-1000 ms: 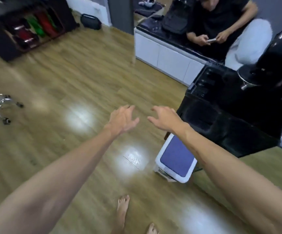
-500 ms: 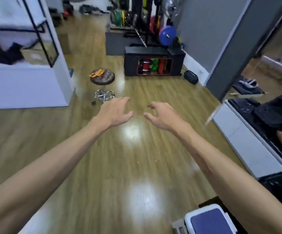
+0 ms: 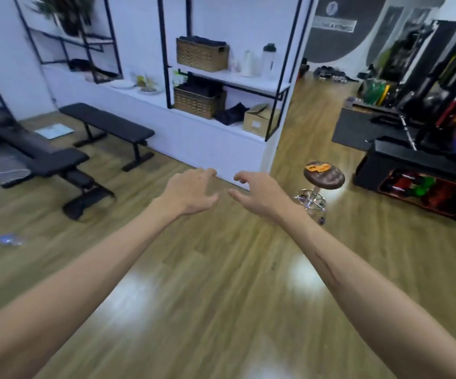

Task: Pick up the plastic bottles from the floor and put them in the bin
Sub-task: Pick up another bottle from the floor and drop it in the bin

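Note:
Both my arms reach forward over the wooden floor (image 3: 221, 269). My left hand (image 3: 188, 191) and my right hand (image 3: 257, 194) hover side by side at mid-frame, fingers loosely curled, holding nothing. A blurred clear and bluish thing, possibly a plastic bottle (image 3: 9, 239), lies on the floor at the far left, well away from both hands. The bin is out of view.
Two black weight benches (image 3: 106, 127) stand at the left. A white shelf unit (image 3: 221, 105) with wicker baskets lines the wall ahead. A round brown stool (image 3: 324, 177) stands to the right of my hands. A black dumbbell rack (image 3: 423, 184) sits at the far right.
My view has swung left: the bin and the seated person have left the frame, and the benches and shelf unit have come in. Both hands stay out in front, empty.

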